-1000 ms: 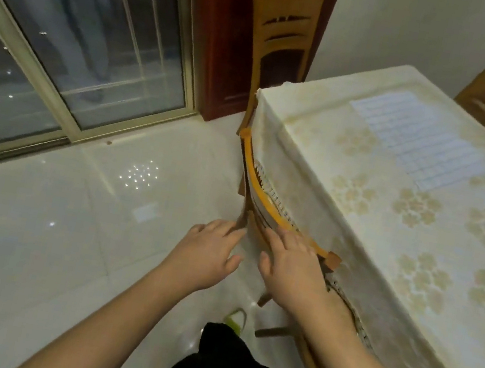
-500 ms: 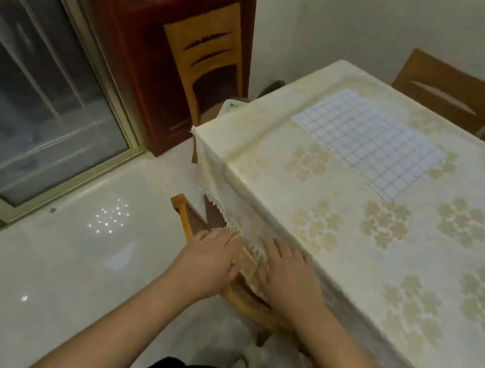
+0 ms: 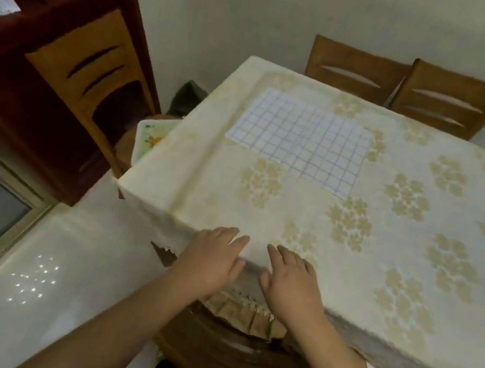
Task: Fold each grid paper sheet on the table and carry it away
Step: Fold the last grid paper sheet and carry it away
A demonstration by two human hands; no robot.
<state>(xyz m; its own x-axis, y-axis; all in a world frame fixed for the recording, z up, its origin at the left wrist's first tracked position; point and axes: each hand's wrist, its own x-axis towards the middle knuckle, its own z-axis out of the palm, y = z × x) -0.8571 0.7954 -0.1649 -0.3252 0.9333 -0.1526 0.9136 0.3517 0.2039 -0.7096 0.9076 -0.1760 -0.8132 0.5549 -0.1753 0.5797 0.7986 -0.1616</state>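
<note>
At the near table edge the left hand [image 3: 210, 262] lies flat with fingers straight, holding nothing, and just beside it the right hand [image 3: 291, 285] rests the same way, both on the floral tablecloth [image 3: 418, 247]. The grid paper sheet [image 3: 302, 141] lies flat further in, well apart from both hands. Reaching for it risks dragging the loose cloth (it already looks rumpled near the left corner, though blur makes that uncertain), which could shift the sheet or skew the fold.
</note>
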